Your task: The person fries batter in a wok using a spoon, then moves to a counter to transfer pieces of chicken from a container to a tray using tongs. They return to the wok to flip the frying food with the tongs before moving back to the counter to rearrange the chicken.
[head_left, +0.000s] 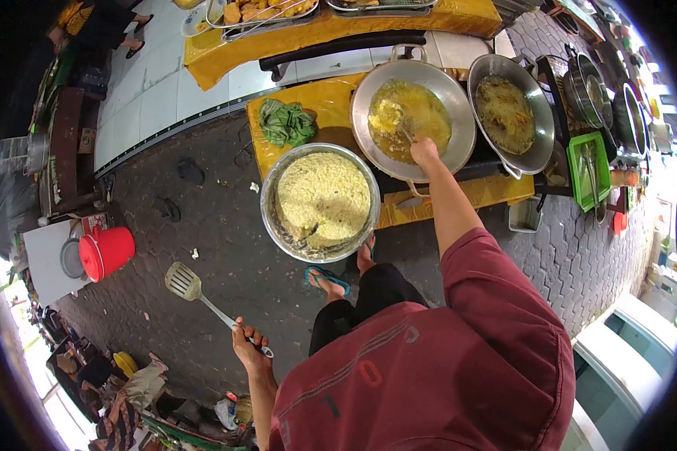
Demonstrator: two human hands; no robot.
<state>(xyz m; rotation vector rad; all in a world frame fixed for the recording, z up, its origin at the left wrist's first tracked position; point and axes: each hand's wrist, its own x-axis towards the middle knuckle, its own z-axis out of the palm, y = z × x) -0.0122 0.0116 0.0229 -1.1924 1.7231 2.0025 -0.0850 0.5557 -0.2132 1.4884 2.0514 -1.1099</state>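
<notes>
My left hand [250, 344], low on the left, is closed around the handle of a slotted metal spatula [183, 281], whose blade points away over the ground. Over the left wok [364, 140], my right hand [424, 152] grips a metal spoon [408, 135]; its bowl end is hard to make out. A pale yellow clump of batter [386, 115] lies in the oil just beyond the spoon. Nearer to me, a large metal bowl [266, 197] holds yellow batter with bits in it [323, 188]. A dark utensil tip shows in that batter.
A second wok [547, 120] with bubbling oil and frying pieces stands to the right. Crumpled green cloth [286, 123] lies on the yellow-covered table [260, 150]. Farther right is a green tray [581, 177] with utensils. A red bucket [113, 252] stands left; fried food [259, 9] fills a rack at the back.
</notes>
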